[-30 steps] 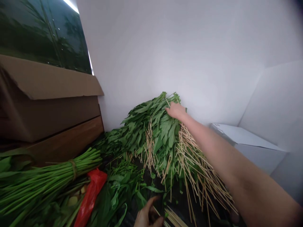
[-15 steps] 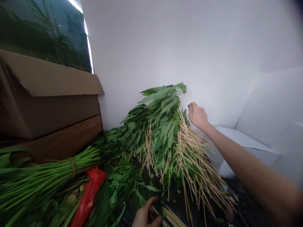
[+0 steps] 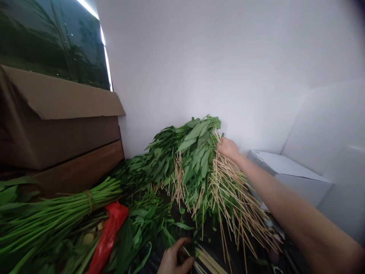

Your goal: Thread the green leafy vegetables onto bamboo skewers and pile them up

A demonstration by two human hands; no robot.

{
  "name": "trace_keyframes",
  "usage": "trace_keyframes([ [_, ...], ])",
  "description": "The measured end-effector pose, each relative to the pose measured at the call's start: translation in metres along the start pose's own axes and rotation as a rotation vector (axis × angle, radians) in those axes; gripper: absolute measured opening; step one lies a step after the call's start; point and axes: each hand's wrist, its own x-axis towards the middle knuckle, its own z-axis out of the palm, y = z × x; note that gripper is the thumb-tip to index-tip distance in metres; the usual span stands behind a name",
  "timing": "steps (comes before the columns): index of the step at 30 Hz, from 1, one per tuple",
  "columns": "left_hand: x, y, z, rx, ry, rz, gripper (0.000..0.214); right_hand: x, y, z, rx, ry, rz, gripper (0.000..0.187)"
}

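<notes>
"Against the white wall (image 3: 199, 68), what's the right hand (image 3: 229, 149) doing?"

"Fingers bent at the upper ends of the thin wooden sticks (image 3: 224, 163), beside the heaped leafy greens (image 3: 196, 144). Left hand (image 3: 173, 259) is low, thumb and forefinger parted near more sticks. Whether either grips any, I can't tell."

"Good technique?"

"Light pressure, I'd say; stems seem easily bruised, sticks easily tangled."

"Containers?"

"Cardboard box (image 3: 76, 139), flap raised, and white box (image 3: 302, 188), top down: contents hidden."

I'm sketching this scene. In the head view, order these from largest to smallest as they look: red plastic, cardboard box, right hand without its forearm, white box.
1. Cardboard box, cut off at the left edge
2. White box, partly hidden
3. Red plastic, cut off below
4. Right hand
</notes>
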Motion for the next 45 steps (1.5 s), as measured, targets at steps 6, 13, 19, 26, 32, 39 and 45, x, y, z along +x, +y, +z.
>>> trace_keyframes([
  [6,-0.002,0.000,0.000,-0.020,0.028,0.011,0.042,0.008,-0.004,-0.026,0.063,0.112,-0.044,0.031],
  [13,-0.004,0.003,0.000,-0.056,0.003,0.013,0.042,-0.010,0.017,-0.029,0.129,0.119,0.068,0.031],
  [19,-0.005,0.010,-0.002,-0.026,0.014,0.002,0.040,-0.029,0.024,-0.003,0.111,-0.085,0.126,0.031],
  [26,-0.005,0.010,0.000,-0.042,0.007,-0.011,0.039,-0.025,0.015,0.005,0.053,-0.186,0.180,0.030],
  [32,-0.007,0.017,-0.005,0.021,0.001,-0.017,0.035,-0.019,0.013,0.002,0.032,-0.203,0.176,0.030],
  [39,-0.006,0.015,-0.005,-0.003,0.000,0.009,0.035,-0.001,0.008,-0.008,0.145,-0.237,0.171,0.029],
  [45,-0.004,0.015,-0.003,-0.008,-0.010,0.010,0.032,0.001,0.010,-0.017,0.339,-0.318,0.230,0.030],
])
